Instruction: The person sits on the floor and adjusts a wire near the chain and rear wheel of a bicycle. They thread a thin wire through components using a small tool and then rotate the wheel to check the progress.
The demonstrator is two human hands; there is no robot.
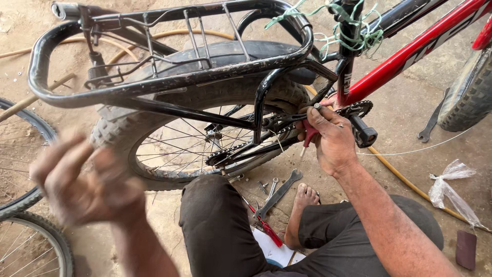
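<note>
Right hand [333, 141] is clamping a red-handled tool [309, 134] at the chain [241, 146] by the chainring [356, 109], beside the rear wheel [169, 149]. Left hand [87, 179] is blurred (grip unclear), holding nothing visible. Best keeping the tool square and fingers off the teeth.

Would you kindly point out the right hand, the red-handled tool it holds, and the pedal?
right hand [333, 141], head view, on the back of the hand.
red-handled tool [309, 132], head view, on the red grip below the fingers.
pedal [364, 134], head view, on the black pedal block.
</note>
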